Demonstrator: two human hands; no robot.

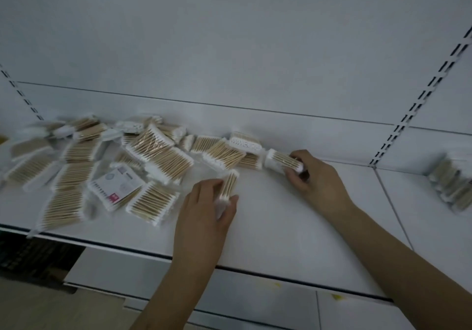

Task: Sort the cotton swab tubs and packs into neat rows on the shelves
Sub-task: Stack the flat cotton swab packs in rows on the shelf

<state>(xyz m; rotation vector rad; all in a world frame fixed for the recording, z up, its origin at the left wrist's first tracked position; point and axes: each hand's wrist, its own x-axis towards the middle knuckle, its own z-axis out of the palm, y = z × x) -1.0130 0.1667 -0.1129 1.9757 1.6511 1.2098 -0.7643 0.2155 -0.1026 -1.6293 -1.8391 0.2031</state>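
Left hand grips a pack, right hand grips another pack; blurred heap mid-left, stack cut off right.

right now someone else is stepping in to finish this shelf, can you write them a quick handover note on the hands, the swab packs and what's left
Left hand: grips one swab pack on edge, mid-shelf.
Right hand: grips a second pack lying near the back panel, at the right end of the pile.
Loose pile: many packs lie jumbled at mixed angles across the left half of the shelf; one shows its printed label.
Done: a small group of packs stands in a row on the next shelf section to the right.
Left: place the two held packs, then line up the whole pile. No tubs in view.
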